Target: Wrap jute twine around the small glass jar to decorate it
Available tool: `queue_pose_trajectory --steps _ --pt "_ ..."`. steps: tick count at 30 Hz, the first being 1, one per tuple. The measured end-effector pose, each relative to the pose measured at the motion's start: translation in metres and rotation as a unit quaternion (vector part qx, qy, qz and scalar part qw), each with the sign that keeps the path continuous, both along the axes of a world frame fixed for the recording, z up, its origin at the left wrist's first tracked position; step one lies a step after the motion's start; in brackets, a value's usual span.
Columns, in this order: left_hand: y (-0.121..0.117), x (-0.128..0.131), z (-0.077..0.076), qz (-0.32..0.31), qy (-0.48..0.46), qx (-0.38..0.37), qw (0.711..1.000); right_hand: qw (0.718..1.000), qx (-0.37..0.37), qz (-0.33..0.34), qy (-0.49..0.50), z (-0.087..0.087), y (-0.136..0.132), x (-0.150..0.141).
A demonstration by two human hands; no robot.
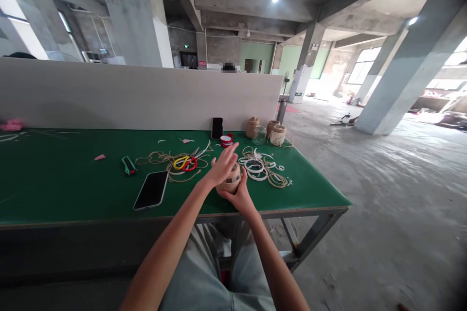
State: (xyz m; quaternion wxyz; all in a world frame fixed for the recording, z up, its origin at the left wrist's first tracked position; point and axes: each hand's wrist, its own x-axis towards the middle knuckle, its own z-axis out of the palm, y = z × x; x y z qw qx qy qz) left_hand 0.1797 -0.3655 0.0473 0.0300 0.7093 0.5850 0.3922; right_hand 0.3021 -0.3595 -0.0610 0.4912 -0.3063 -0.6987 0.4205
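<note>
Near the table's front edge is a twine-wrapped jar (229,185), with a darker strip showing between its bands of wrapping. My right hand (241,197) curves around its right side and lower front, gripping it. My left hand (222,169) lies across the jar's upper left with fingers stretched out, hiding much of its top; whether it presses on the jar I cannot tell. Red-and-yellow scissors (186,162) rest on loose twine (156,157) to the left. On the right lie white cord coils (255,169) and a brown twine bundle (278,180).
A phone (151,190) and green utility knife (129,165) lie left on the green table (73,180). Behind are tape rolls (226,141), another phone (217,128), a clear glass jar (259,135) and wrapped jars (252,127). A white partition (146,97) borders the back.
</note>
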Motion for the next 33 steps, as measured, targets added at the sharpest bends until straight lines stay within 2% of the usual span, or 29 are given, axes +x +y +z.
queue_pose_trajectory --steps 2,3,7,10,13,17,22,26,28,30,31,33 --pt "0.001 -0.022 -0.003 0.057 -0.081 0.027 0.995 1.000 -0.013 0.002 0.012 0.000 0.001 0.000" --pt "0.000 -0.035 -0.008 0.124 -0.086 0.031 0.988 1.000 -0.014 0.009 0.023 0.000 0.001 0.000" --pt "-0.015 -0.076 -0.046 0.230 -0.045 -0.027 0.972 0.996 -0.003 0.011 0.088 -0.001 0.004 0.003" --pt "-0.028 -0.087 -0.074 0.268 0.003 -0.082 0.960 0.995 -0.002 0.003 0.100 -0.003 0.005 0.004" --pt "-0.034 -0.085 -0.084 0.271 0.038 -0.108 0.956 0.996 0.014 0.003 0.089 -0.003 0.005 0.004" --pt "-0.038 -0.072 -0.077 0.237 0.052 -0.117 0.963 0.995 0.043 -0.027 0.086 -0.002 0.002 0.007" --pt "-0.058 -0.043 -0.056 0.185 0.022 -0.072 0.980 0.983 0.098 -0.137 0.079 -0.002 -0.004 0.013" --pt "-0.082 -0.015 -0.034 0.074 -0.129 0.020 0.989 0.954 0.176 -0.225 0.087 0.002 -0.026 0.018" --pt "-0.094 -0.001 -0.024 0.011 -0.204 0.026 0.979 0.955 0.209 -0.199 0.072 0.007 -0.043 0.016" --pt "-0.104 0.010 -0.015 -0.059 -0.283 0.001 0.957 0.968 0.219 -0.108 0.049 0.014 -0.060 0.010" --pt "-0.109 0.014 -0.011 -0.091 -0.333 -0.012 0.938 0.974 0.217 -0.061 0.038 0.018 -0.067 0.005" --pt "-0.116 0.018 -0.004 -0.156 -0.443 -0.030 0.882 0.981 0.190 0.015 0.033 0.025 -0.076 -0.006"
